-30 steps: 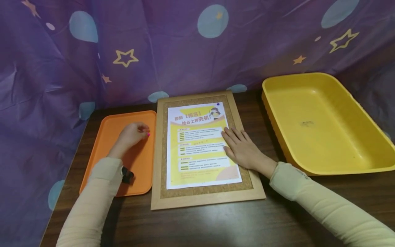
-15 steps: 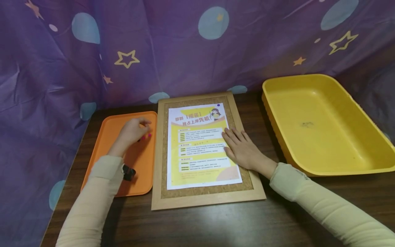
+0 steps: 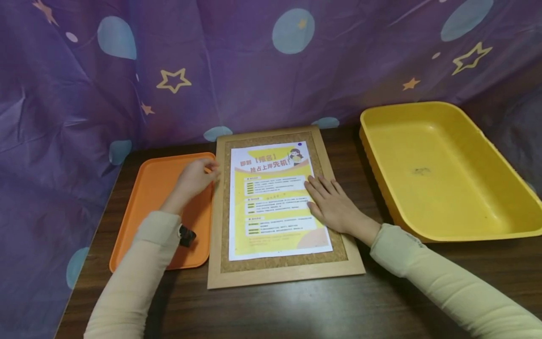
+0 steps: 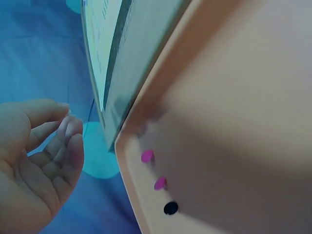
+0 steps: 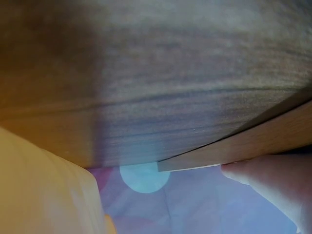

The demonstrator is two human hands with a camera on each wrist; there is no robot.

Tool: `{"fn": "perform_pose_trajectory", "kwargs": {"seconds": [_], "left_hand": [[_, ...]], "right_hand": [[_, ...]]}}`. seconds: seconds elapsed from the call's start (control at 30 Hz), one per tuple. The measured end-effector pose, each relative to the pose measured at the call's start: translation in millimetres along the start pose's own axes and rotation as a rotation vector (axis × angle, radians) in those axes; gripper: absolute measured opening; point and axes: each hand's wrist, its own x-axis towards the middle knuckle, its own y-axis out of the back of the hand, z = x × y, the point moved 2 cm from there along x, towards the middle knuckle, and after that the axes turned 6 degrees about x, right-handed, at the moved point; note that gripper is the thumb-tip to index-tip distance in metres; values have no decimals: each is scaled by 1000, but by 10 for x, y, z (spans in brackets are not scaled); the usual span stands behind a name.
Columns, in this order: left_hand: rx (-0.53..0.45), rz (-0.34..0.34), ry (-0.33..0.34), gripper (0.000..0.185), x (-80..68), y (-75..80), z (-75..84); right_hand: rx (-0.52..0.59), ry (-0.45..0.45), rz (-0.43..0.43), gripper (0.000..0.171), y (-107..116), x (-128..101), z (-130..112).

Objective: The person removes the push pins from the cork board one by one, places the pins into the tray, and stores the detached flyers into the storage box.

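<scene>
My left hand [image 3: 195, 178] is raised over the right edge of the orange tray [image 3: 146, 197], beside the corkboard's left frame. In the left wrist view its thumb and fingertips pinch a tiny pale thing, apparently a thumbtack [image 4: 70, 113], mostly hidden by the fingers. My right hand [image 3: 334, 207] lies flat with spread fingers on the right side of the yellow and white poster [image 3: 271, 207] and the corkboard [image 3: 279, 278]. One dark thumbtack [image 3: 299, 144] sits in the poster's top right corner. Two pink thumbtacks [image 4: 147, 156] and a black thumbtack [image 4: 170, 208] lie in the tray.
A deep yellow basin [image 3: 449, 169] stands to the right of the board. In the tray, close to my left cuff, is a black object [image 3: 187, 236], partly covered. A purple patterned cloth [image 3: 237, 61] hangs behind the dark wooden table [image 3: 271, 310].
My left hand has lifted off the thumbtacks in the tray and shifted right toward the board's left frame. The right hand stays pressed on the poster.
</scene>
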Motion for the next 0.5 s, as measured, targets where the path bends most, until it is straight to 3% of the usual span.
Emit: {"fn": "perform_pose_trajectory", "kwargs": {"seconds": [0.2, 0.5], "left_hand": [[13, 3, -6, 35, 71, -111, 83], [138, 48, -82, 35, 150, -258, 280]], "right_hand": [[4, -1, 1, 58, -1, 4, 7], [5, -2, -1, 58, 0, 3, 5]]}}
